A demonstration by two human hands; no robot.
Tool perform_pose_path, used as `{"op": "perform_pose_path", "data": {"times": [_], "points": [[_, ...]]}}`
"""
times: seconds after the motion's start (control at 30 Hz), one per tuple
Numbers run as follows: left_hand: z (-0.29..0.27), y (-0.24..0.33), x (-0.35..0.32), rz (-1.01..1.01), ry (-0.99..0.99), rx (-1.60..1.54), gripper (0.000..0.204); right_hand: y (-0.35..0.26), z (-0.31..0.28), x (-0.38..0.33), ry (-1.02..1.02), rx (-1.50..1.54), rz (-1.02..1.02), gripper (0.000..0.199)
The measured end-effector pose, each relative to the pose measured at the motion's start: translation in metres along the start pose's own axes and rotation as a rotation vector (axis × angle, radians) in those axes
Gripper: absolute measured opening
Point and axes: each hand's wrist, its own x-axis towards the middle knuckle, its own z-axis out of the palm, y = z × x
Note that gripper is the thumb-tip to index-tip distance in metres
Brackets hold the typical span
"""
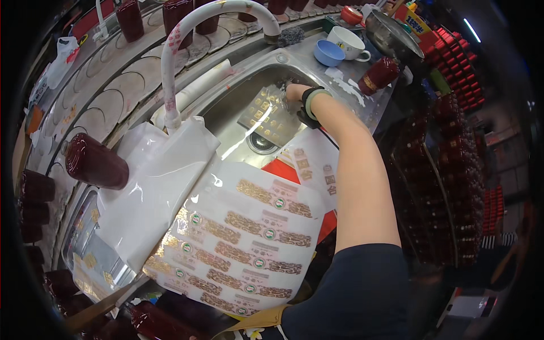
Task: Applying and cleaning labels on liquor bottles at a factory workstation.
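Note:
My right hand (294,93) reaches into the far part of the steel sink (224,107), a dark band and a pale green bangle on its wrist. Its fingers are curled at the far edge of a small sheet of gold decals (266,116), partly hidden by the hand itself. That sheet lies slanted over the sink bottom beside the drain (262,143). Close to me, a large sheet of gold-patterned decals with green round marks (238,243) covers the sink's near edge. A white sheet with reddish-gold characters (309,164) lies under my forearm. My left hand is out of view.
A curved white faucet (170,73) arches over the sink. Blank white sheets (153,198) drape over the divider, near a dark red bottle (96,161). A blue bowl (328,53), a white cup (347,43) and a lying red bottle (378,76) occupy the right counter.

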Motion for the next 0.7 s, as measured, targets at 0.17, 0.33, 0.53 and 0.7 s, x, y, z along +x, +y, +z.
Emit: {"op": "perform_pose_path", "data": {"times": [0.17, 0.33, 0.53, 0.7], "points": [[-0.004, 0.001, 0.004, 0.005, 0.017, 0.087, 0.087, -0.086, -0.038, -0.026, -0.142, 0.100, 0.035, 0.044], [0.002, -0.001, 0.013, 0.042, -0.035, 0.090, 0.087, -0.088, -0.026, -0.004, -0.126, 0.160, 0.049, 0.037], [0.005, -0.003, 0.019, 0.083, -0.057, 0.102, 0.087, -0.098, -0.015, 0.012, -0.081, 0.224, 0.034, 0.031], [0.009, -0.002, 0.023, 0.122, -0.075, 0.102, 0.087, -0.109, -0.016, 0.020, -0.036, 0.278, 0.030, 0.027]]}}
